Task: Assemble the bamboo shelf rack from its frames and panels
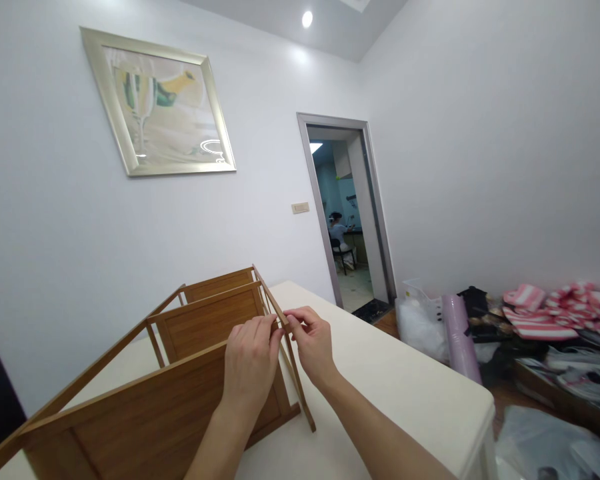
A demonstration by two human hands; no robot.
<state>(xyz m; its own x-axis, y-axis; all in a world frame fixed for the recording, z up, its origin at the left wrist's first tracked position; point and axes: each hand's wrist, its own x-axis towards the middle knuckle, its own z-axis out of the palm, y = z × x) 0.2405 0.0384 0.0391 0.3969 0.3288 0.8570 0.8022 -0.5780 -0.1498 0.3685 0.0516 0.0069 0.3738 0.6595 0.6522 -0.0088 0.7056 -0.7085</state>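
A brown wooden shelf unit (210, 327) lies on its side on a white table (380, 360), with its panels standing up between long side rails. My left hand (253, 350) is closed over the top corner of the nearest panel, its thumb and fingertips against the right side rail (300, 393). From the outer side, my right hand (313, 343) pinches the same rail, fingertips almost meeting those of the left. Whether a small part sits between the fingertips is hidden.
On the floor at right are a purple roll (460, 340), white plastic bags (420, 327), red-and-white striped cloth (560, 310) and an open box (555, 387). A framed picture (223, 127) hangs on the wall. Beyond the doorway, a person (339, 233) sits on a chair.
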